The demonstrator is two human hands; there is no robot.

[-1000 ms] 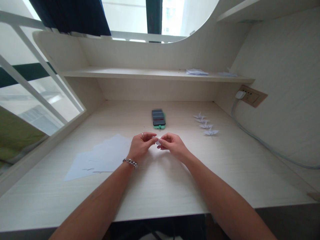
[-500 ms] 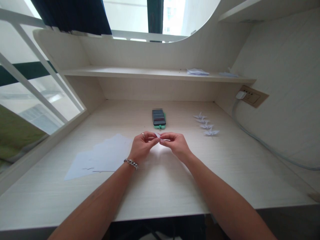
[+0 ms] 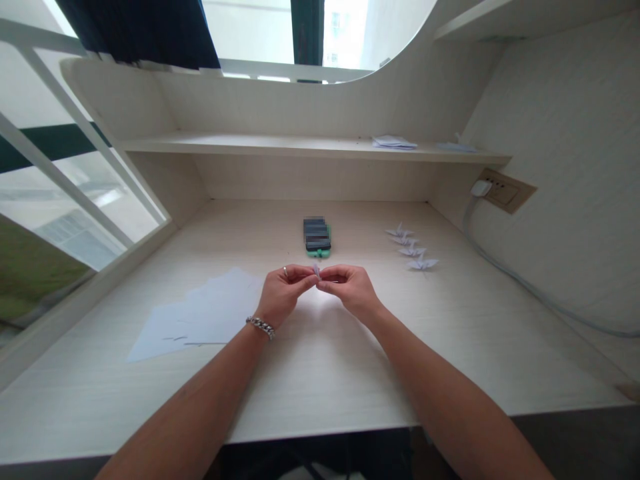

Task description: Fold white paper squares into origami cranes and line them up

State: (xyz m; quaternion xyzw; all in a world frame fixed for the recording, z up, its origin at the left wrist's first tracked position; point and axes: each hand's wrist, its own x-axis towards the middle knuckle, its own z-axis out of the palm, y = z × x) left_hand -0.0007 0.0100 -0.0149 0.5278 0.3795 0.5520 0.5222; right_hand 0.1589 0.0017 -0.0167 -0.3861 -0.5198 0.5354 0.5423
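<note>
Forearms are stretched over the desk (image 3: 320, 373). A small folded paper piece (image 3: 316, 270) is pinched between the left hand (image 3: 283, 291) and right hand (image 3: 349, 289), above the desk's middle. Loose paper sheets (image 3: 200, 313) are seen left; farther off, a phone (image 3: 317, 237) and four paper cranes (image 3: 411, 248).

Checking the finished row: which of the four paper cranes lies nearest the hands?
The paper crane at the row's near end, closest to the right hand; the other three sit farther back.

No text can be read — the phone (image 3: 317, 238) screen is blurred, perhaps showing lines.
</note>
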